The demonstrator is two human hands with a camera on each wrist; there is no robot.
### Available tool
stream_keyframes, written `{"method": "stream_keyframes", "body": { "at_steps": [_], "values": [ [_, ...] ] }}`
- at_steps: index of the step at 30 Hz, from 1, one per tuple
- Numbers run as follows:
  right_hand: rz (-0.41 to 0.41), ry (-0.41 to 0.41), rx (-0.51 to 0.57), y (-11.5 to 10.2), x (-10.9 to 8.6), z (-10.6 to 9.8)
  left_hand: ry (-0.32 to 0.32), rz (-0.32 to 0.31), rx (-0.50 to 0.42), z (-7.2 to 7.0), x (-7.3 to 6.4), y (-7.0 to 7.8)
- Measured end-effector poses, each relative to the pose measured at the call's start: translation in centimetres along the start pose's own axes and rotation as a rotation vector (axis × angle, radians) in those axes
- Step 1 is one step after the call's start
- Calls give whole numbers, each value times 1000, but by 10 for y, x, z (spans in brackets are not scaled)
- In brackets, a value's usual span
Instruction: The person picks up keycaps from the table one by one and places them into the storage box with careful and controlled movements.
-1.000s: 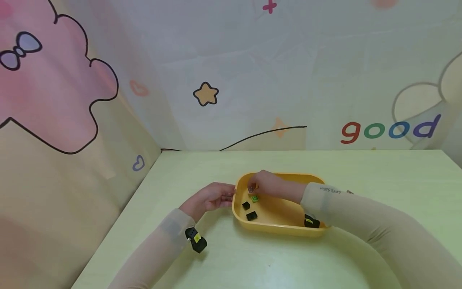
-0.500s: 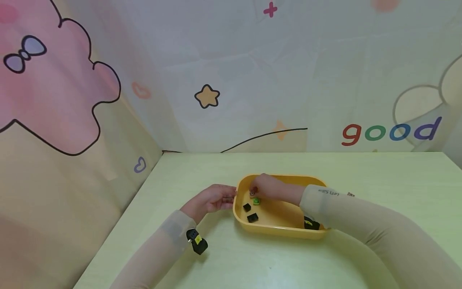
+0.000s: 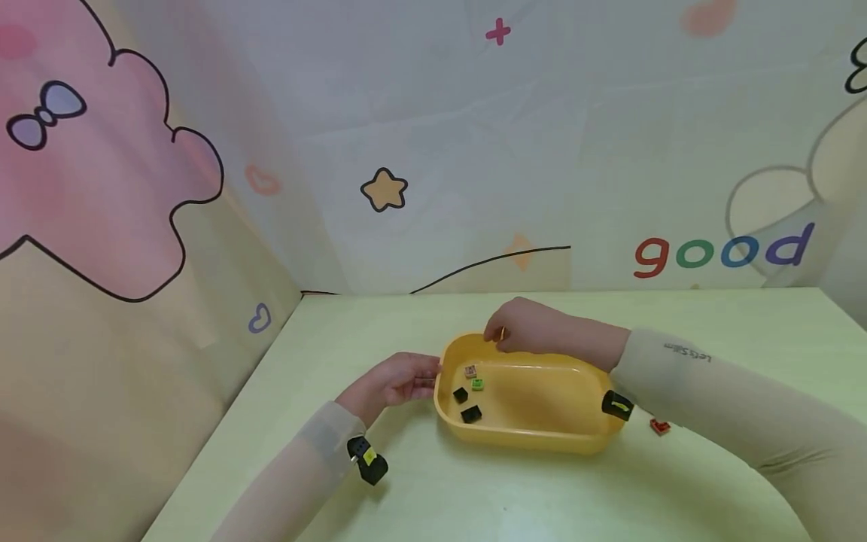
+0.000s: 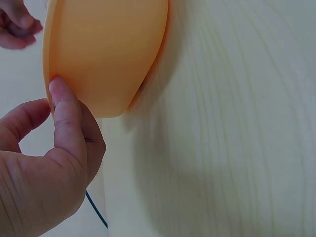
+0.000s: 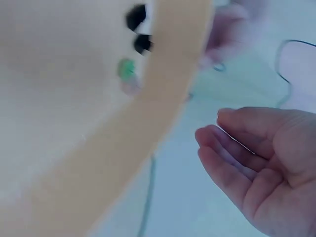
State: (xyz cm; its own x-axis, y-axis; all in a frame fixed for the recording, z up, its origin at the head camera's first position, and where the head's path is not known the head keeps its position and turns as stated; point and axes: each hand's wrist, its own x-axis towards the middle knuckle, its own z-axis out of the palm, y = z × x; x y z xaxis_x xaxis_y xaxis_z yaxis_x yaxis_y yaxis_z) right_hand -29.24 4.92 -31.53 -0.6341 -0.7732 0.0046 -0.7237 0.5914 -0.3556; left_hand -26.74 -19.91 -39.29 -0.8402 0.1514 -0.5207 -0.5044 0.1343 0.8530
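Note:
A yellow plastic tray (image 3: 542,443) stands on the table. My left hand (image 3: 393,380) pinches its left rim between thumb and fingers, as the left wrist view also shows. Above the tray's back rim is my right hand (image 3: 535,327), fingers loosely bent and nothing visible between them in the right wrist view. Inside, along the left end, lie a small pale pink block (image 3: 470,371), a bright green block (image 3: 477,385) beside it, and two black blocks, one (image 3: 460,395) behind the other (image 3: 471,414). The right wrist view is blurred.
A small red piece (image 3: 660,427) lies on the table just right of the tray, near the right sleeve (image 3: 718,384). A printed cloth (image 3: 447,150) hangs behind the pale table (image 3: 474,497). Each wrist wears a black strapped camera.
My right hand has let go of the pink block beside the green one and risen back and right, out over the back rim. The left hand keeps its place. The red piece now shows more fully.

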Motion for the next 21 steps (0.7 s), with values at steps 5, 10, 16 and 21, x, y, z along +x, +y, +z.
{"method": "stream_keyframes", "body": {
  "at_steps": [5,10,16,21],
  "values": [
    [47,35,20,-1,-36,-30,-15,33,11,1,2,-2],
    [99,97,14,8,-66,-47,-43,52,12,-1,1,-1],
    [167,150,-3,18,-94,-55,-40,50,9,-2,2,-1],
    [222,175,-40,26,-112,-59,-33,34,1,-1,2,-2]
  ]
}}
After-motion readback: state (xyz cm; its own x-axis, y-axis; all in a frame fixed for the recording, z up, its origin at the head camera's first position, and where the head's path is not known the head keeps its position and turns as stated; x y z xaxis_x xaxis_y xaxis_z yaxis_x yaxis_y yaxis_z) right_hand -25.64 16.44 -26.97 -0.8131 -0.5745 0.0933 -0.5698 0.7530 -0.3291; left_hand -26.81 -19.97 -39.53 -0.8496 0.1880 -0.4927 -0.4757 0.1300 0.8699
